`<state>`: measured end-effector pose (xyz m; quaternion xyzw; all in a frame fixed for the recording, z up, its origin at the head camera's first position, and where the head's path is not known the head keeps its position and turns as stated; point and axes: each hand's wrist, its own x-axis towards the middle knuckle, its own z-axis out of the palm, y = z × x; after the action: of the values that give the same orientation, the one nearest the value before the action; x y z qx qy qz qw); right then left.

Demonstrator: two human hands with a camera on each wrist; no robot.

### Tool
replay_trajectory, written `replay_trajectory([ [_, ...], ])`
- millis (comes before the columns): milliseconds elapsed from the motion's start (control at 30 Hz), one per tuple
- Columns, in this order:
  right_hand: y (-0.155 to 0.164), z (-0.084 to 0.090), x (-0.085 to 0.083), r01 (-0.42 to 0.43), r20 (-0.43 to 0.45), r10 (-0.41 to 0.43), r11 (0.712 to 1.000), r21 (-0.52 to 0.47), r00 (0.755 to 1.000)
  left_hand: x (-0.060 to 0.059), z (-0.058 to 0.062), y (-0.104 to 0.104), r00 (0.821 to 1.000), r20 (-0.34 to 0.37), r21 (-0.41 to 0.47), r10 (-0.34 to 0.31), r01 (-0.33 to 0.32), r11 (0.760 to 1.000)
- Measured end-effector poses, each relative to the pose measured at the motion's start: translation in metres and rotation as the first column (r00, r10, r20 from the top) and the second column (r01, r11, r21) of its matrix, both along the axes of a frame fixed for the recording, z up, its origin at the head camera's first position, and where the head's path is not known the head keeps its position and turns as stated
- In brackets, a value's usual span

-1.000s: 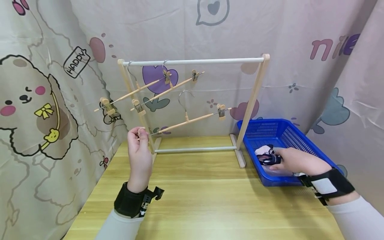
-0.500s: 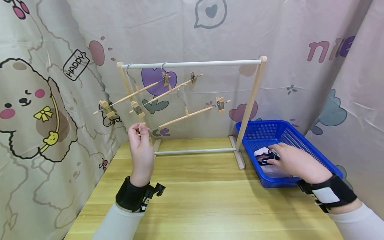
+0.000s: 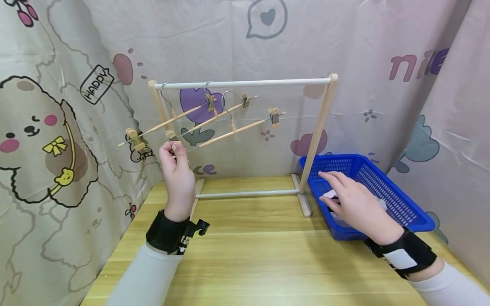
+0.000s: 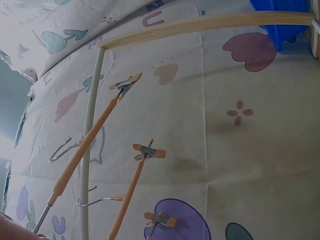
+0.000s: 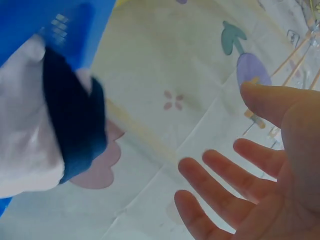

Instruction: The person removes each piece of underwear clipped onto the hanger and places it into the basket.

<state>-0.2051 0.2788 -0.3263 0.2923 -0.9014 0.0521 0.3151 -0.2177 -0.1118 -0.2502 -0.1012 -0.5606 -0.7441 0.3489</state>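
My left hand [image 3: 178,180] pinches one end of a wooden clip hanger [image 3: 248,128], thumb against fingers, and its fingers hide the clip there. The hanger slants up to the right; its metal hook stands below the white rail [image 3: 268,82] in the head view. In the left wrist view, the far clip [image 4: 125,84] is visible. Over the blue basket [image 3: 346,235], my right hand [image 3: 356,208] has its fingers spread and holds nothing. Beneath it lie folded white and navy clothes [image 5: 75,120], mostly covered by the hand in the head view.
Two more clip hangers [image 3: 191,111] hang from the left part of the rail. The rack's right wooden post [image 3: 318,136] stands close to the basket. A printed curtain [image 3: 237,38] surrounds the wooden table [image 3: 245,255].
My left hand has raised the hanger, bringing its hook up near the rail. The right hand has left the clothes' edge and shifted left and up, fingers spreading.
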Motion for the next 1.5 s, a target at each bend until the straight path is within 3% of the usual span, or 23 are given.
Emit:
replay_trajectory([
  [200, -0.008, -0.002, 0.003, 0.0, -0.047, 0.0, 1.0, -0.011, 0.999, -0.007, 0.012, 0.001, 0.998, -0.048, -0.017, 0.038, -0.039, 0.999],
  [400, -0.011, -0.002, 0.005, 0.024, -0.049, -0.025, 0.999, -0.029, 0.998, -0.013, 0.022, 0.004, 0.997, -0.041, -0.062, 0.062, -0.064, 0.996],
  [633, -0.019, -0.004, 0.004, 0.017, -0.035, -0.02, 0.997, -0.08, 0.999, -0.022, 0.028, 0.007, 0.995, -0.059, -0.039, 0.085, -0.087, 0.995],
  [900, -0.026, -0.006, 0.005, -0.026, -0.031, 0.022, 0.991, -0.129, 0.999, -0.028, 0.03, 0.011, 0.991, -0.041, -0.061, 0.127, -0.129, 0.99],
  [1233, -0.036, -0.012, 0.003, -0.04, -0.054, 0.031, 0.982, -0.184, 0.998, -0.047, 0.028, 0.012, 0.985, -0.068, -0.073, 0.161, -0.166, 0.983],
  [1500, -0.041, -0.014, 0.005, -0.045, -0.043, 0.037, 0.981, -0.19, 0.998, -0.051, 0.021, 0.013, 0.983, -0.073, -0.087, 0.169, -0.175, 0.981],
])
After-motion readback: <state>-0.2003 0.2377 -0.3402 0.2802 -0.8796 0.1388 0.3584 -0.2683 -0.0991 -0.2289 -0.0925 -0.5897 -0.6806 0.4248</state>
